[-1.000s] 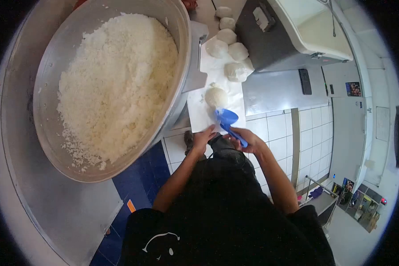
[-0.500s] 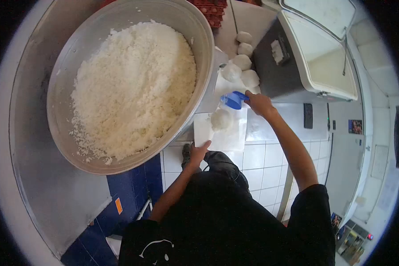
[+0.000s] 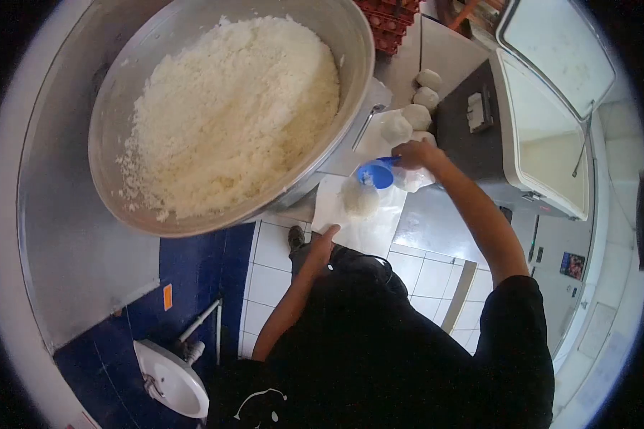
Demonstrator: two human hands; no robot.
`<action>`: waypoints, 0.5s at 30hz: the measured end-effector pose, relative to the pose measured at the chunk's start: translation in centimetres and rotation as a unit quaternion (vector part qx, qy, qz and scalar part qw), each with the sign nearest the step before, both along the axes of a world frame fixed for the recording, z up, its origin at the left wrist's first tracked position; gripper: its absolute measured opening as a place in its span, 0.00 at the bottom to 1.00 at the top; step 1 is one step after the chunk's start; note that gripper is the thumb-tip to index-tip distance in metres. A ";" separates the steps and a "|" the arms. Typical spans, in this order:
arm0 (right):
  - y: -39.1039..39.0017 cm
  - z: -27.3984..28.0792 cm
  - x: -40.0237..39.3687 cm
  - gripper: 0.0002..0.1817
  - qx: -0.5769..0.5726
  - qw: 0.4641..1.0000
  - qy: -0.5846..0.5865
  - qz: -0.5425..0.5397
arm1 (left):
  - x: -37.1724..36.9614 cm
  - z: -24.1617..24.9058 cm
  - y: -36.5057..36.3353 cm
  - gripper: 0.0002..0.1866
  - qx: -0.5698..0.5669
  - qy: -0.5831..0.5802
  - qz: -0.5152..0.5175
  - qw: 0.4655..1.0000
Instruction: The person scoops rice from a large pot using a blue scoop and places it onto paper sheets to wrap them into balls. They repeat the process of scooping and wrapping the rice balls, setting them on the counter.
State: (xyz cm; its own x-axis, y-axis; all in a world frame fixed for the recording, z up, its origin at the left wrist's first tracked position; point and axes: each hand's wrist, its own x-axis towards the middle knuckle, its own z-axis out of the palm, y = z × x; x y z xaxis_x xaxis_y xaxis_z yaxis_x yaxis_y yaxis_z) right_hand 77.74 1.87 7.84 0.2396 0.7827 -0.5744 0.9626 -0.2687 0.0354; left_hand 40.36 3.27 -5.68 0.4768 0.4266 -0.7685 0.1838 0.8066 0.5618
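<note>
A blue cup [image 3: 381,174] with some white grains in it is held by its handle in my right hand [image 3: 414,153]. Just below the cup a mound of white rice [image 3: 359,199] lies on a white plastic sheet [image 3: 384,230]. The fingers of my left hand [image 3: 323,244] are pressed together at the sheet's near left edge. Several wrapped white balls [image 3: 416,116] stand in a row beyond my right hand. To the left, a large metal pot [image 3: 106,184] holds a heap of white rice [image 3: 236,114].
A grey cool box [image 3: 472,146] with its lid open stands on the right. Red egg trays [image 3: 388,27] are stacked at the back. A white washbasin [image 3: 172,379] is at the lower left, by a blue tiled wall.
The blue cup has turned from tilted on its side to opening up, above the rice mound. The camera view has shifted, and the washbasin has come into sight.
</note>
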 end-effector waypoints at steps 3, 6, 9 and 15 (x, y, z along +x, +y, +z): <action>1.8 4.1 1.1 0.21 -0.106 0.989 0.092 -0.035 | 0.1 1.3 -0.3 0.17 0.023 0.000 0.026 0.999; 1.6 5.8 0.8 0.22 -0.135 0.975 0.156 -0.084 | 0.0 2.0 -0.4 0.20 0.054 0.003 0.030 0.998; 0.1 7.2 -1.1 0.23 -0.103 0.949 0.265 -0.138 | -0.3 3.2 0.4 0.17 0.040 -0.057 0.090 0.993; -8.2 3.3 -14.2 0.28 -0.066 0.807 0.511 -0.289 | -3.0 5.1 2.0 0.19 0.023 -0.067 0.037 0.997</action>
